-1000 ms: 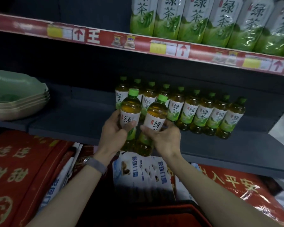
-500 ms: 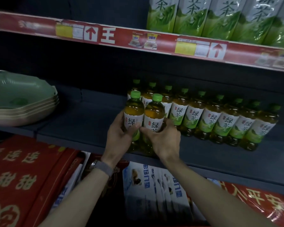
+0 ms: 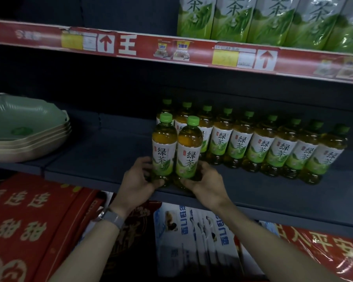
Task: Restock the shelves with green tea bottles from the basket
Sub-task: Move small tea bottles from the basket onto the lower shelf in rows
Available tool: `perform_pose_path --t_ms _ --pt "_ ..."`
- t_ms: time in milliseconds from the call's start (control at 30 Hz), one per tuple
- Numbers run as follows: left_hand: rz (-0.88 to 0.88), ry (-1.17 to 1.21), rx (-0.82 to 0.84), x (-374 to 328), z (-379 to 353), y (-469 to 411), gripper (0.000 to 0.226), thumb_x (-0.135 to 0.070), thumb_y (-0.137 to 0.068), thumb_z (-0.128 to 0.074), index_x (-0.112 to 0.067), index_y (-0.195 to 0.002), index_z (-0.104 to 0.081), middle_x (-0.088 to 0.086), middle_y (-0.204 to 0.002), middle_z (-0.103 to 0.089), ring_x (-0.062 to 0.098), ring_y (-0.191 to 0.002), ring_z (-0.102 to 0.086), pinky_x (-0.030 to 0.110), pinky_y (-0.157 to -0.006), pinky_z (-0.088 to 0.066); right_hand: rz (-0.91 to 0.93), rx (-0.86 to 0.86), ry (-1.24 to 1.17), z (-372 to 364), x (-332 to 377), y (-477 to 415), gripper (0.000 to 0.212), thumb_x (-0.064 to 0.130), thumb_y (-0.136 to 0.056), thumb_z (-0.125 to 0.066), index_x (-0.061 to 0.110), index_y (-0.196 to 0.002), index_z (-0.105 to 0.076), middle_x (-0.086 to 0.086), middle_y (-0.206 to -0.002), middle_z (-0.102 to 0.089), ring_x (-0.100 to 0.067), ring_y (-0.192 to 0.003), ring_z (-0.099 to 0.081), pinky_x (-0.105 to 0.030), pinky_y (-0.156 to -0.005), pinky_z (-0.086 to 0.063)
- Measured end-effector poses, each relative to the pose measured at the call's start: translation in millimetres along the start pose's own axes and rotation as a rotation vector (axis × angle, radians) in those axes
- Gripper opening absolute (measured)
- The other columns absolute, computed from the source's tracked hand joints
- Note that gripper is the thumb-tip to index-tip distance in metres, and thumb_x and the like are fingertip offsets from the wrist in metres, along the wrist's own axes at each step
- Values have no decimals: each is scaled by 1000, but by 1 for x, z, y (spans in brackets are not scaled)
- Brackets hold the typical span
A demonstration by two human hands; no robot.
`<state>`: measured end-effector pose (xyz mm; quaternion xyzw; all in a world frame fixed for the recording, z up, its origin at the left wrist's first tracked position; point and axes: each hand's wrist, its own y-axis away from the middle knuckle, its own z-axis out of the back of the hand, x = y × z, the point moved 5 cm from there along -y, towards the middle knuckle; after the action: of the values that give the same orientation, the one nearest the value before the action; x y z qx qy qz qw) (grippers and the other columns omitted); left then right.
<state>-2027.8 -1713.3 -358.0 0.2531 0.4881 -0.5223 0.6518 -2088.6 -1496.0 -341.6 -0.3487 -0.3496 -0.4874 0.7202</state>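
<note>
Left bottle (image 3: 164,139), right bottle (image 3: 189,143): clear, smooth, glossy plastic, which my left hand (image 3: 138,181) and right hand (image 3: 207,180) are gripping. Their film labels are showing a soft sheen. Caps (image 3: 166,117): looking like matt green plastic.
Shelf (image 3: 94,159): looking dark, matt, painted.
Stacked bowls (image 3: 29,139): looking smooth, satin.
Price strip (image 3: 143,45): printed paper, tearing at its top edge.
Watch strap (image 3: 115,218): grey, looking finely woven.
Large bottles (image 3: 269,21) above: shiny film catching glare.
Red packs (image 3: 324,255) below: glossy wrap.

The large bottles (image 3: 269,19) are cut off by the top edge; the bases of the two front bottles (image 3: 164,147) are covered by the left hand (image 3: 138,185) and right hand (image 3: 207,183).
</note>
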Motion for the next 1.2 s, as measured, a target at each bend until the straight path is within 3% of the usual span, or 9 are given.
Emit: perform_pose_path --t_ms 67,167,300,400,567,700,900,1200 --pt "-2 -33 -35 1 -1 -3 67 -20 -81 -90 -21 -139 -56 -19 -114 -62 7 -106 -61 22 -90 -50 8 -33 -4 -4 -4 -1 67 25 -87 -86 20 -147 -56 10 -133 -69 0 -114 -60 2 -86 -42" --pt "15 -58 -99 3 -5 -11 60 -18 -85 -87 -17 -138 -60 -17 -113 -64 8 -106 -61 11 -80 -44 8 -69 19 -9 -7 -12 71 32 -84 -89 18 -146 -57 7 -133 -70 -3 -117 -62 -14 -99 -48" --pt "48 -76 -153 4 -13 -18 52 -20 -90 -81 -16 -139 -63 -11 -112 -66 11 -112 -63 15 -85 -42 -1 -89 53 -11 -10 -35 74 40 -76 -94 14 -139 -64 4 -133 -71 -6 -118 -63 -15 -97 -48" --pt "39 -134 -158 3 -14 -27 45 -21 -93 -78 -19 -136 -66 -14 -107 -69 7 -102 -63 14 -83 -42 2 -112 28 -13 -12 -47 71 36 -76 -95 14 -136 -66 5 -134 -71 -7 -122 -63 -18 -101 -48" --pt "61 -184 -158 10 -17 -47 52 -28 -92 -78 -21 -141 -64 -1 -128 -74 19 -118 -67 19 -92 -46 5 -170 -11 -19 -19 -57 64 35 -78 -94 15 -134 -69 3 -131 -73 -7 -121 -65 -18 -103 -49" --pt "87 -300 -225 20 -20 -54 58 -45 -90 -74 -33 -144 -59 7 -131 -69 29 -127 -58 40 -108 -45 -16 -214 -38 -27 -24 -63 64 36 -78 -94 14 -133 -69 1 -128 -74 -13 -122 -67 -22 -105 -50" --pt "66 -389 -292 11 -23 -47 53 -46 -96 -67 -36 -146 -56 7 -123 -68 26 -123 -52 36 -101 -34 -36 -234 -31 -30 -27 -66 65 38 -77 -94 14 -132 -67 -2 -126 -74 -14 -120 -67 -19 -99 -49" --pt "46 -414 -286 5 -22 -39 54 -50 -100 -62 -33 -150 -52 7 -126 -69 29 -121 -57 40 -102 -40 -33 -253 -1 -33 -27 -67 70 44 -80 -91 18 -137 -60 -2 -132 -72 -18 -126 -64 -29 -105 -53"
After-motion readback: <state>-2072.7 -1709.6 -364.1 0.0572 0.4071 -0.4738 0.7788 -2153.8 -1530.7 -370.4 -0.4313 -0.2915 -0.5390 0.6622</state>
